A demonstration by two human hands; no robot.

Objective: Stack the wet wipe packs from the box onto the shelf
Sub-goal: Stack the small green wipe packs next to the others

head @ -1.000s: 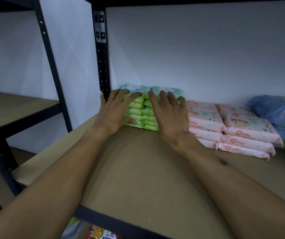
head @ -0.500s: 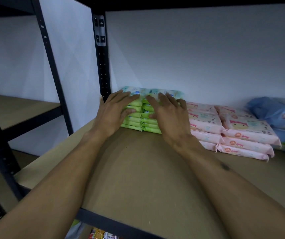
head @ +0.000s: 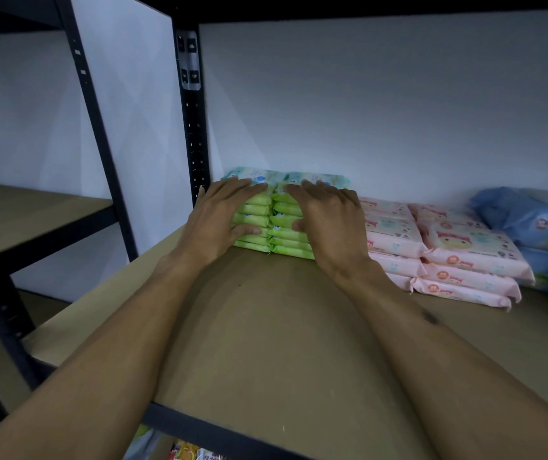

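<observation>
Pressing L/R hands [head: 214, 220] [head: 330, 224] on green wipe packs [head: 284, 242].

Dim, bluish light; dark corners, wide-angle bending at edges, slightly soft.

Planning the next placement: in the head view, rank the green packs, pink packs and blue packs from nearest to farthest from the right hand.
1. Green packs: at the left of the row, directly under the right hand, which touches them.
2. Pink packs: just to the hand's right.
3. Blue packs: at the far right end, beyond the pink ones.
</observation>
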